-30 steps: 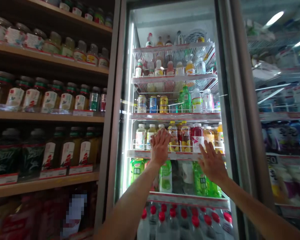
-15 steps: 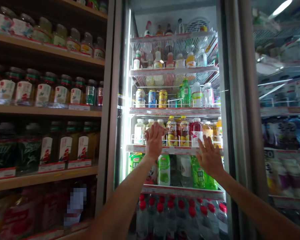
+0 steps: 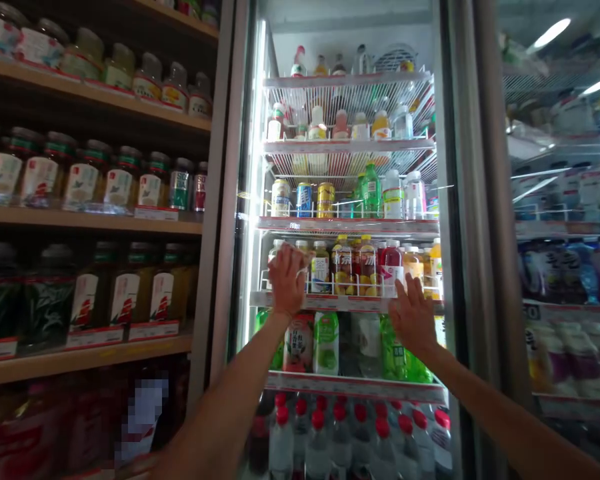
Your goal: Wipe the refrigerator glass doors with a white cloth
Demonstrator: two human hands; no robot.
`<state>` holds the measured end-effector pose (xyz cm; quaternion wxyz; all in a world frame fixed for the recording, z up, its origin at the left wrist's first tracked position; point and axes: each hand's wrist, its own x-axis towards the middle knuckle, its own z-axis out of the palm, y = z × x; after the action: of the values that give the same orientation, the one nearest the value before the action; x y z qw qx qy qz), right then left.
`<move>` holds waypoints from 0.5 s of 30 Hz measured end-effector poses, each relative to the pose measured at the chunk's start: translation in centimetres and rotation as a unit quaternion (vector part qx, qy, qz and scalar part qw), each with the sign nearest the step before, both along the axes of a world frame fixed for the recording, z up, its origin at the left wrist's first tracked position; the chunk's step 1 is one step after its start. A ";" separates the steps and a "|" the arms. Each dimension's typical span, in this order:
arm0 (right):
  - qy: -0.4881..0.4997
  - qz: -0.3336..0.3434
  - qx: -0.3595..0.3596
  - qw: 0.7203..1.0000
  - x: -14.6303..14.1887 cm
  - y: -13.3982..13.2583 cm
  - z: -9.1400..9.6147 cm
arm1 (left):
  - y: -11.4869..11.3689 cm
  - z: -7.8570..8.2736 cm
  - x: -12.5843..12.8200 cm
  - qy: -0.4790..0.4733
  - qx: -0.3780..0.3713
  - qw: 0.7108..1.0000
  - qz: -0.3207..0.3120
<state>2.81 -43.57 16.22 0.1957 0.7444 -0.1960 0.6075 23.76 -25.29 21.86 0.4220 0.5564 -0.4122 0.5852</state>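
Note:
My left hand (image 3: 286,280) is raised against the glass door (image 3: 347,37) of a lit drinks cooler, over the row of bottled drinks. It presses a small pale tan cloth (image 3: 307,256) to the glass; most of the cloth is hidden behind the fingers. My right hand (image 3: 414,317) rests on the same door further right, fingers spread and nothing in them. Through the glass, a bottle of red drink (image 3: 391,260) shows just above the right hand. Between the hands stand iced tea bottles (image 3: 343,265) with yellow caps.
Wooden shelves (image 3: 95,219) with jars and bottles stand to the left. The door's metal frame (image 3: 220,220) borders them. At right is another glass-fronted cooler (image 3: 570,227). Red-capped water bottles (image 3: 317,447) fill the cooler's bottom.
My left hand has slid left across the glass with the cloth, uncovering a bottle behind it. My right hand stays almost in place on the door. The view has shifted slightly.

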 end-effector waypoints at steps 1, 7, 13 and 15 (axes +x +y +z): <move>-0.008 0.037 -0.009 0.999 0.3 1.1 0.4 | -1.2 -0.3 -1.2 -0.010 0.012 1.000 -0.012; 0.055 0.303 -0.095 0.947 4.6 7.4 4.4 | -4.7 -1.0 -3.7 -0.060 0.039 0.990 -0.121; 0.094 0.223 -0.084 0.967 8.7 7.7 4.6 | 0.1 -2.1 0.9 -0.040 -0.012 0.998 -0.047; 0.130 0.165 -0.155 0.965 9.6 7.9 3.9 | 1.2 -2.5 1.9 -0.024 -0.025 0.999 0.015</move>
<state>12.42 -35.63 20.09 0.2291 0.7999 0.0535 0.5521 25.70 -24.11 19.34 0.4170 0.5379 -0.3985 0.6148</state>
